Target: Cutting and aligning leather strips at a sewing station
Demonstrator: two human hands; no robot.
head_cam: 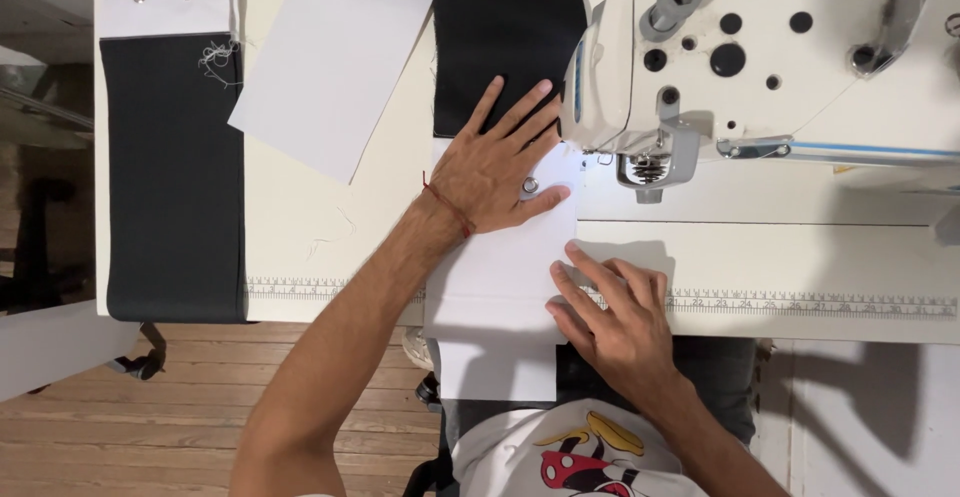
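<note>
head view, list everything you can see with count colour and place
sewing machine: 1, white, right on the table
table: 1, cream, with a ruler strip along its near edge
white fabric: 1, under both hands, hanging off the near edge
black fabric: 1, top centre, running under the left fingers
eyelet: 1, silver, in the white fabric by the left thumb
loose white sheet: 1, top, left of centre, lying at an angle
black-and-white panel: 1, far left; two silver eyelets in its white top
floor: wooden, brown, below the table
thread bracelet: 1, red, on the left wrist
left hand: flat across the black and white fabric, by the needle
right hand: flat on the white fabric, near edge
</note>
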